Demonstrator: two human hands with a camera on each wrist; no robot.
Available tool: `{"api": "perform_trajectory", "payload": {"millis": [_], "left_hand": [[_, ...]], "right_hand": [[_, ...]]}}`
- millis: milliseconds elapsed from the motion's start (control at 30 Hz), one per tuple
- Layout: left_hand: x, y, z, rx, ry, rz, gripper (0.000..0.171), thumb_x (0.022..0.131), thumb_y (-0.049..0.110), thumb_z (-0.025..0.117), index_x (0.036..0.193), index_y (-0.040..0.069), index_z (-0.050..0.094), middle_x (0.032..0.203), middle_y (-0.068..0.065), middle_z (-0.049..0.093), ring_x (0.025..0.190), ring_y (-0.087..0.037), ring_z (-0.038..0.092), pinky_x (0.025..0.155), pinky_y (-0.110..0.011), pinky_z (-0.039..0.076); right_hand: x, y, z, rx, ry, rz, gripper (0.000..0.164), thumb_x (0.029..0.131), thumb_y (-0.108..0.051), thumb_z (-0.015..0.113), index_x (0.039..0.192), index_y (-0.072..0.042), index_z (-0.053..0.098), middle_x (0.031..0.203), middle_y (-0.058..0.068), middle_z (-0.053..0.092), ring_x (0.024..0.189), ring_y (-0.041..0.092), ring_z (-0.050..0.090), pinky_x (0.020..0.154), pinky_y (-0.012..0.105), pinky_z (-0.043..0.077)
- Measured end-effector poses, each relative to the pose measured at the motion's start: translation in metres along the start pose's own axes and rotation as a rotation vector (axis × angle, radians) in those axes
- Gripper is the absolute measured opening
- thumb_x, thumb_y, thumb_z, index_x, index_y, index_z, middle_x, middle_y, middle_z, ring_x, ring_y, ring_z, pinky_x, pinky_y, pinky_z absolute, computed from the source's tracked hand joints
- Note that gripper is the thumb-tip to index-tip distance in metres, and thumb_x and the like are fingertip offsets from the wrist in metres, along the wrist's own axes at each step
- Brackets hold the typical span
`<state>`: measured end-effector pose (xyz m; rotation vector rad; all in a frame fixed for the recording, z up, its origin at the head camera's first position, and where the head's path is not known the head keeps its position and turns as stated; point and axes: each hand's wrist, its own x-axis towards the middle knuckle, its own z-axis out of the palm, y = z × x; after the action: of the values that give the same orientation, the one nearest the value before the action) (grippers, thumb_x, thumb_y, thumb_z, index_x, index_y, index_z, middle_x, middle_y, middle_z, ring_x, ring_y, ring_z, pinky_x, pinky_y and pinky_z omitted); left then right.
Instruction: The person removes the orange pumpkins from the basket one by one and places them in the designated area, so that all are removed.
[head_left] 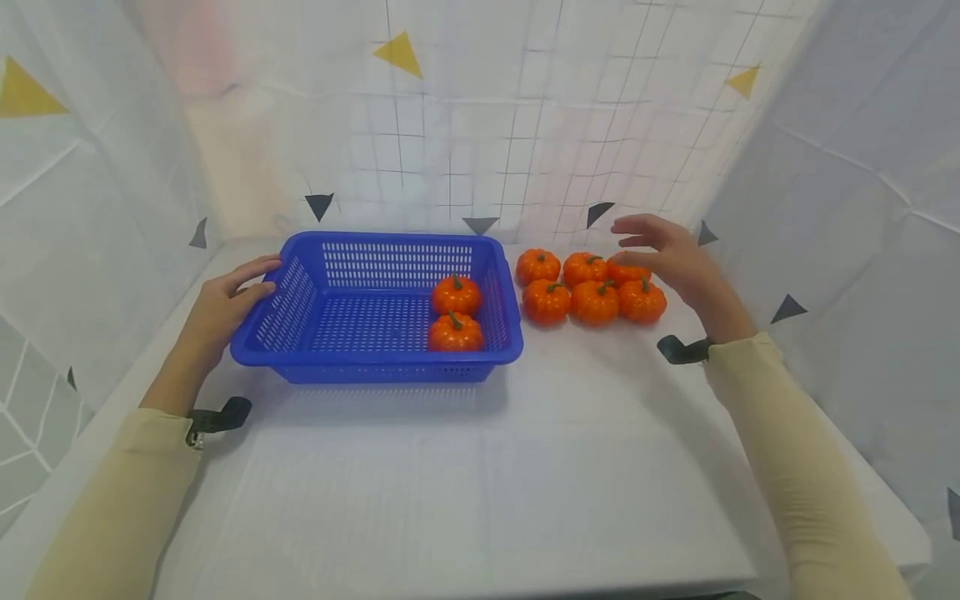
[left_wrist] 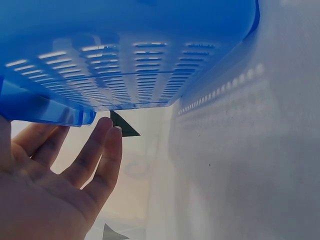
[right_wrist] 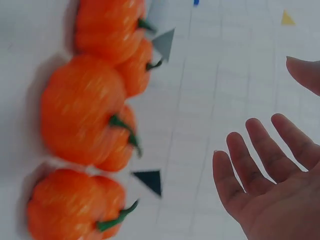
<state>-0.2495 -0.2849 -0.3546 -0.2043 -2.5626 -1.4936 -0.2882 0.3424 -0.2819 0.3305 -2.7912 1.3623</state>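
A blue plastic basket with slotted walls stands on the left of the table. Two small orange pumpkins, one behind the other, sit at its right end. Against the basket's left rim rests my left hand; in the left wrist view its fingers are loosely extended beside the rim. To the basket's right, several more orange pumpkins form two rows. My right hand hovers over the right end of those rows, thumb apart from the fingers, with nothing in it. It partly covers the back-right pumpkin.
The table has a white cover. Pale sheeting with a grid and triangle marks hangs behind it, and more sheeting encloses both sides. Dark straps circle both wrists.
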Motion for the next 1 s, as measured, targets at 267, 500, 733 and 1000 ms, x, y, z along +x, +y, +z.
{"api": "perform_trajectory", "payload": {"millis": [267, 500, 733, 1000], "left_hand": [[0.0, 0.001, -0.002, 0.0, -0.003, 0.0, 0.055, 0.108, 0.039, 0.056, 0.156, 0.013, 0.049, 0.165, -0.007, 0.038, 0.149, -0.039, 0.035, 0.117, -0.061, 0.031], [0.0, 0.001, -0.002, 0.004, 0.001, -0.004, 0.055, 0.108, 0.039, 0.056, 0.157, 0.013, 0.049, 0.165, -0.008, 0.038, 0.148, -0.039, 0.035, 0.116, -0.062, 0.032], [0.0, 0.0, -0.001, -0.023, -0.003, 0.008, 0.054, 0.109, 0.037, 0.056, 0.156, 0.01, 0.049, 0.165, -0.008, 0.038, 0.15, -0.037, 0.034, 0.118, -0.06, 0.03], [0.0, 0.001, 0.0, -0.022, -0.004, 0.002, 0.055, 0.109, 0.037, 0.056, 0.156, 0.011, 0.049, 0.164, -0.009, 0.038, 0.149, -0.039, 0.035, 0.116, -0.061, 0.032]], "right_hand": [[0.014, -0.053, 0.026, 0.038, -0.107, -0.13, 0.056, 0.097, -0.031, 0.075, 0.149, -0.019, 0.056, 0.144, 0.003, 0.058, 0.132, 0.025, 0.055, 0.107, 0.053, 0.048], [0.031, -0.074, 0.045, 0.066, -0.2, -0.216, 0.053, 0.098, -0.023, 0.074, 0.148, -0.016, 0.056, 0.142, 0.002, 0.06, 0.126, 0.027, 0.061, 0.104, 0.05, 0.051], [0.046, -0.084, 0.061, 0.111, -0.303, -0.246, 0.055, 0.098, -0.017, 0.074, 0.149, -0.015, 0.055, 0.142, 0.005, 0.061, 0.124, 0.025, 0.063, 0.105, 0.048, 0.051], [0.058, -0.099, 0.077, 0.147, -0.416, -0.25, 0.052, 0.099, -0.017, 0.073, 0.148, -0.017, 0.055, 0.14, 0.005, 0.062, 0.123, 0.025, 0.063, 0.105, 0.047, 0.051]]}}
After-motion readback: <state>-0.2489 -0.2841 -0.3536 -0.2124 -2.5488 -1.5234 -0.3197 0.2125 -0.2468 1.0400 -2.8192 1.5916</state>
